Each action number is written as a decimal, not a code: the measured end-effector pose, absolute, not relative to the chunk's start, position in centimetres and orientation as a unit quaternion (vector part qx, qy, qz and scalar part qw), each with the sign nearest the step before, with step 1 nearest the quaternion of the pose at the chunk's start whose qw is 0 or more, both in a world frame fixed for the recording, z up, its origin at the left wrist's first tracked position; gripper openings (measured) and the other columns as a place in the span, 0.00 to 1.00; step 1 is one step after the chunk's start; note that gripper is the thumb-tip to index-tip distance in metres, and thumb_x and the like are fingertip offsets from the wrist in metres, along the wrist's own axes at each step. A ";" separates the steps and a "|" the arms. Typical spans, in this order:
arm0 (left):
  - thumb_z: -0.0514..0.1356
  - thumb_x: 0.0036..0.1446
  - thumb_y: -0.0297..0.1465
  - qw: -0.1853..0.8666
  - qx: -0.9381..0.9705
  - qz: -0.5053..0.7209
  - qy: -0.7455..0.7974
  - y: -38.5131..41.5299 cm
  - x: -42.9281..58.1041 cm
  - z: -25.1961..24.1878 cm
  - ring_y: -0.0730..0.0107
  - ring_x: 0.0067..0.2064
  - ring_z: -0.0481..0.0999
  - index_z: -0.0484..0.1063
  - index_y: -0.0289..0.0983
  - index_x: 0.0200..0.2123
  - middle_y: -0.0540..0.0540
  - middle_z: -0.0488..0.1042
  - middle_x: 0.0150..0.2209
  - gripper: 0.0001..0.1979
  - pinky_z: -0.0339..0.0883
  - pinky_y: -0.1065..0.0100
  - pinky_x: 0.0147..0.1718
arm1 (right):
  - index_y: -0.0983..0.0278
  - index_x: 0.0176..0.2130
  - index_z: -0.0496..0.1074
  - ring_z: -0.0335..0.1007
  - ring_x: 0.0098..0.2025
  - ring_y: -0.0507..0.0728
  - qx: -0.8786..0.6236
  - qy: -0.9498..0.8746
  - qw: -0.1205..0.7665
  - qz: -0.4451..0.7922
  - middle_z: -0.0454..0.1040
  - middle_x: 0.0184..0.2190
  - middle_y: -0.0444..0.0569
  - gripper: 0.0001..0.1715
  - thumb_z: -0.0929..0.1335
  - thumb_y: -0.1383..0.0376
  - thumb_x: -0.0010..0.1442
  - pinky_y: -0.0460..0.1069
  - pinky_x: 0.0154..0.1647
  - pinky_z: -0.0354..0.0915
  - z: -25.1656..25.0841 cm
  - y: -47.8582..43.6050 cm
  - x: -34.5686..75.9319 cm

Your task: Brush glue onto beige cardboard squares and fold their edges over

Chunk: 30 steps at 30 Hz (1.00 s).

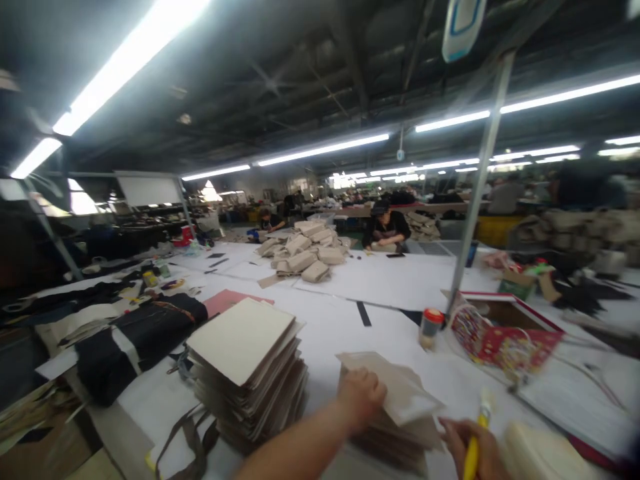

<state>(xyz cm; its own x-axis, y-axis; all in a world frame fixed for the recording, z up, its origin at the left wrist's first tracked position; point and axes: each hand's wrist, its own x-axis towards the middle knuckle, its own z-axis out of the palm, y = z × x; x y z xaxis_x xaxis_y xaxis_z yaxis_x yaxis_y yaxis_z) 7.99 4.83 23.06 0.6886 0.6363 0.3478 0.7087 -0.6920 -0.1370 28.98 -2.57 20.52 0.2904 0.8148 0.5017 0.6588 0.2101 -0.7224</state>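
Toward the near edge of the white tabletop [327, 313], the left grip [363, 397] rests, fingers bent, on a short stack [413, 393] of thin sheets. The right grip [475, 443], just beside that stack, holds a yellow brush [473, 457], bristles up. A tall stack [245, 343] stands to the left, a black bundle [137, 337] nearer the left edge. Right of centre, a red-lidded jar [431, 328] stands by a pole [480, 180] and a red box [533, 345]. Toward the far edge lies a heap [307, 250] of beige bundles; a worker [387, 230] leans there.
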 end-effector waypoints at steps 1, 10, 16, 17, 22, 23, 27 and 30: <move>0.54 0.56 0.29 0.109 -0.922 -0.086 -0.361 4.6 8.5 22.5 0.60 0.38 0.69 0.67 0.34 0.34 0.41 0.69 0.33 0.04 0.64 0.63 0.32 | 0.60 0.38 0.63 0.73 0.28 0.58 -0.630 -0.593 0.495 0.076 0.74 0.30 0.50 0.21 0.62 0.47 0.55 0.51 0.26 0.67 21.1 -3.4 29.1; 0.57 0.55 0.34 -0.015 -0.955 0.057 -0.289 4.9 10.5 17.9 0.55 0.47 0.67 0.70 0.33 0.40 0.37 0.67 0.47 0.12 0.65 0.61 0.39 | 0.63 0.40 0.60 0.72 0.34 0.56 -0.671 -0.561 0.477 0.089 0.73 0.33 0.51 0.14 0.61 0.56 0.61 0.50 0.36 0.66 17.5 -5.7 31.0; 0.58 0.54 0.40 -0.028 -0.942 0.083 -0.324 6.0 11.8 17.8 0.57 0.44 0.69 0.69 0.35 0.39 0.39 0.71 0.40 0.15 0.66 0.62 0.39 | 0.63 0.41 0.60 0.73 0.34 0.57 -0.677 -0.548 0.484 0.084 0.74 0.34 0.51 0.13 0.61 0.56 0.61 0.51 0.36 0.67 16.4 -6.2 32.1; 0.58 0.54 0.40 -0.029 -0.939 0.083 -0.331 6.2 12.0 18.0 0.57 0.44 0.70 0.69 0.35 0.39 0.39 0.71 0.40 0.15 0.66 0.62 0.38 | 0.63 0.41 0.60 0.73 0.34 0.57 -0.678 -0.548 0.483 0.085 0.74 0.33 0.51 0.13 0.61 0.56 0.61 0.51 0.35 0.67 16.3 -6.1 32.2; 0.54 0.55 0.27 -0.027 -0.914 -0.053 -0.400 6.4 11.8 20.6 0.62 0.42 0.71 0.69 0.36 0.33 0.42 0.71 0.37 0.05 0.66 0.64 0.39 | 0.63 0.41 0.60 0.73 0.34 0.56 -0.673 -0.547 0.490 0.085 0.73 0.33 0.51 0.13 0.61 0.56 0.61 0.51 0.35 0.67 16.2 -5.7 32.2; 0.53 0.54 0.26 -0.038 -0.892 -0.129 -0.432 6.3 11.3 21.5 0.64 0.41 0.71 0.69 0.36 0.33 0.43 0.71 0.37 0.05 0.66 0.65 0.40 | 0.63 0.41 0.60 0.73 0.34 0.56 -0.671 -0.547 0.492 0.088 0.73 0.34 0.51 0.13 0.62 0.56 0.61 0.51 0.36 0.67 16.3 -5.6 32.0; 0.57 0.51 0.30 -0.209 -0.695 -0.431 -0.535 4.1 9.3 23.9 0.66 0.40 0.73 0.69 0.34 0.36 0.45 0.73 0.35 0.09 0.67 0.66 0.40 | 0.62 0.41 0.60 0.72 0.35 0.57 -0.672 -0.548 0.482 0.124 0.73 0.34 0.51 0.13 0.61 0.56 0.61 0.51 0.36 0.67 16.8 -5.5 30.5; 0.62 0.45 0.33 -0.396 -0.543 -0.526 -0.522 1.3 8.4 23.2 0.63 0.41 0.74 0.70 0.31 0.40 0.44 0.75 0.36 0.17 0.68 0.63 0.42 | 0.62 0.40 0.59 0.72 0.34 0.56 -0.678 -0.542 0.467 0.168 0.73 0.33 0.49 0.12 0.61 0.56 0.60 0.51 0.35 0.66 16.6 -5.6 28.7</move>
